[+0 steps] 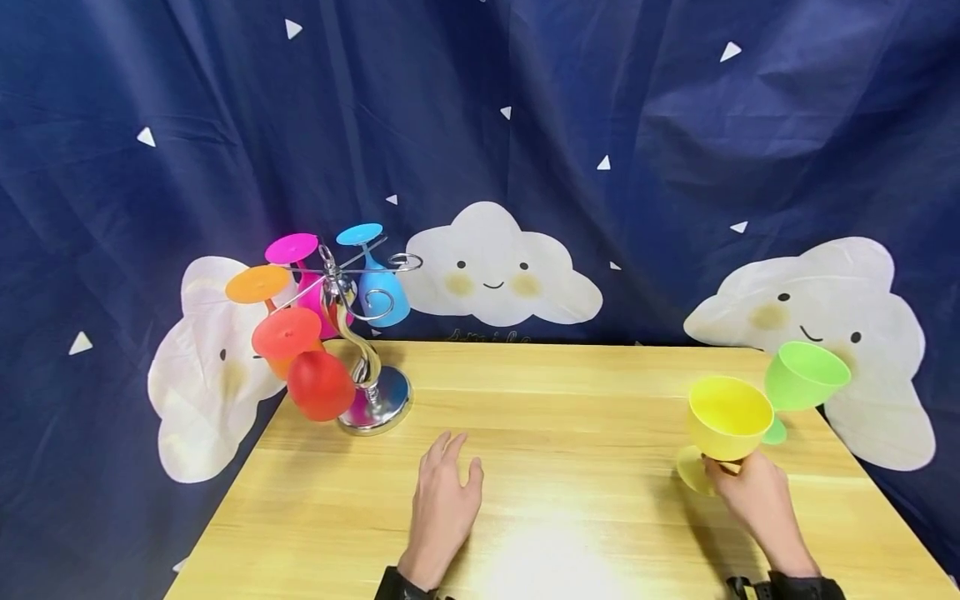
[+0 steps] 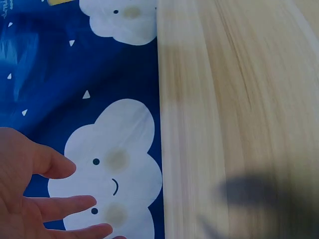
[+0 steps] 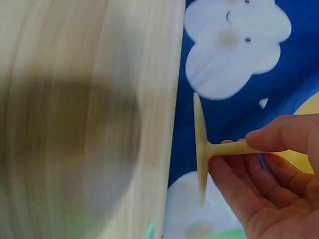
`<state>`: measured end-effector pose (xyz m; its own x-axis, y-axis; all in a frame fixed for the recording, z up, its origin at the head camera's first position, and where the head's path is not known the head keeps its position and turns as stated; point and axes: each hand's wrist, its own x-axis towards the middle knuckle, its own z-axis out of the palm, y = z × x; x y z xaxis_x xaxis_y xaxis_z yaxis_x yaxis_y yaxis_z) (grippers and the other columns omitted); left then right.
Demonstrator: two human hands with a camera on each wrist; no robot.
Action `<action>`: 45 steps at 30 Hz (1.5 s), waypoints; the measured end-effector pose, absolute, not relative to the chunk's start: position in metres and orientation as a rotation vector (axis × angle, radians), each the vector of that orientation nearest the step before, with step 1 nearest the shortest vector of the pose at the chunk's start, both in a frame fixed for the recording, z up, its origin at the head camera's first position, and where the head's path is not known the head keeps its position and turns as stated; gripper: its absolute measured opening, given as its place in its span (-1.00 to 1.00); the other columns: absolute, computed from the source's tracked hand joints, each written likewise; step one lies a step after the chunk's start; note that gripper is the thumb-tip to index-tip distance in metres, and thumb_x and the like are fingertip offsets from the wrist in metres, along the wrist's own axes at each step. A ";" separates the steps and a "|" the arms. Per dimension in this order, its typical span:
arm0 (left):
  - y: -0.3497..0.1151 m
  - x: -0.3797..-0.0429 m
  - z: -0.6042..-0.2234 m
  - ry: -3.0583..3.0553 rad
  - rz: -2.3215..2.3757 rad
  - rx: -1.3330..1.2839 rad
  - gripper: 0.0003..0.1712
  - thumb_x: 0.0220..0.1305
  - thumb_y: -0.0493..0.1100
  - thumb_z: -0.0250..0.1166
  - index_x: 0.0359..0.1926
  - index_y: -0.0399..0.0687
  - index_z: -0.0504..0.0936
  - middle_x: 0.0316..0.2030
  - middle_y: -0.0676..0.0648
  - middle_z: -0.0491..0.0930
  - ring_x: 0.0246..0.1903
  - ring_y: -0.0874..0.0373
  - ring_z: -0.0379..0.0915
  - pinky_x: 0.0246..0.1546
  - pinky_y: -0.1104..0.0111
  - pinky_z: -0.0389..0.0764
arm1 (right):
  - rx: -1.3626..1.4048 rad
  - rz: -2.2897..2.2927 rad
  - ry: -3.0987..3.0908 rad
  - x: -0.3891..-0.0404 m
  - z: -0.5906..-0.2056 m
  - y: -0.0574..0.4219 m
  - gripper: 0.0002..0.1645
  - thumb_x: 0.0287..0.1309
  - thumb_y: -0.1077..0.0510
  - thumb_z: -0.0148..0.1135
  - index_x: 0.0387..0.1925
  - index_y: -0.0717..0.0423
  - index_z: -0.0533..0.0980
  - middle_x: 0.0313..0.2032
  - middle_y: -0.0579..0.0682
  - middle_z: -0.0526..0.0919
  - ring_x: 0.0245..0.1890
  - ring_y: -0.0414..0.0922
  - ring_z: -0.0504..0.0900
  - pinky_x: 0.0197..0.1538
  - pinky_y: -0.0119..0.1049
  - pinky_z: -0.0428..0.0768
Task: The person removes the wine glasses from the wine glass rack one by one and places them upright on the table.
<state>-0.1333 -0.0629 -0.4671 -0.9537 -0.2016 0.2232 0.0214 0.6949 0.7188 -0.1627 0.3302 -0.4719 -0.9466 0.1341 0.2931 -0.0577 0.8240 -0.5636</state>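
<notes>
1. Okay, yellow goblet (image 1: 722,427) is at the right side of the table (image 1: 555,450), mouth up; right hand (image 1: 756,493) has its stem pinched, thumb on one side, fingers on the other. Foot looks off the tabletop.
2. Green goblet (image 1: 802,377) is just behind and right of it, mouth up, crowding that side.
3. Left hand (image 1: 444,507) is over the near part of the table, thumb and fingers apart.
4. Chrome rack (image 1: 384,398) stands far left, well apart from yellow. Hanging upside down on it: red goblet (image 1: 322,387), orange goblet (image 1: 255,284), magenta goblet (image 1: 292,248), blue goblet (image 1: 387,298).
5. Inside yellow we see bare wall. Rack bowls face down; can't check their insides.
6. Yellow's bowl hides green's stem from our head view. Red covers most of orange's bowl; rack post covers part of magenta's.
7. Right wrist view crops yellow's bowl, shows only bits of green. Left wrist view crops the lower fingers; dark blur on the table.
8. Backdrop: blue curtain (image 1: 450,100), cloud prints.
</notes>
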 end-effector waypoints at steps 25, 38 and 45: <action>-0.064 -0.130 -0.472 -2.611 -1.270 0.173 -0.49 0.43 -0.22 0.34 0.34 -0.29 0.64 0.41 -0.42 0.51 0.42 -0.42 0.40 0.38 -0.34 0.48 | -0.577 1.205 -2.775 -0.170 -0.496 0.431 -0.53 0.31 0.07 0.42 0.02 0.38 0.56 -0.28 -0.12 0.70 -0.19 -0.32 0.53 0.17 0.01 0.46; -0.061 -0.129 -0.474 -2.650 -1.221 0.142 -0.49 0.44 -0.22 0.34 0.35 -0.28 0.62 0.40 -0.36 0.53 0.41 -0.37 0.43 0.35 -0.31 0.53 | -0.797 1.195 -2.647 -0.179 -0.498 0.446 -0.56 0.27 0.10 0.40 -0.04 0.36 0.49 -0.30 0.06 0.63 -0.05 0.10 0.47 0.26 0.11 0.42; -0.061 -0.129 -0.476 -2.663 -1.214 0.126 -0.49 0.45 -0.22 0.34 0.35 -0.28 0.62 0.39 -0.36 0.55 0.40 -0.37 0.44 0.34 -0.31 0.54 | -0.778 1.107 -2.690 -0.180 -0.501 0.457 -0.53 0.26 0.15 0.36 -0.02 0.51 0.51 -0.15 0.43 0.67 -0.03 0.24 0.54 0.22 0.17 0.47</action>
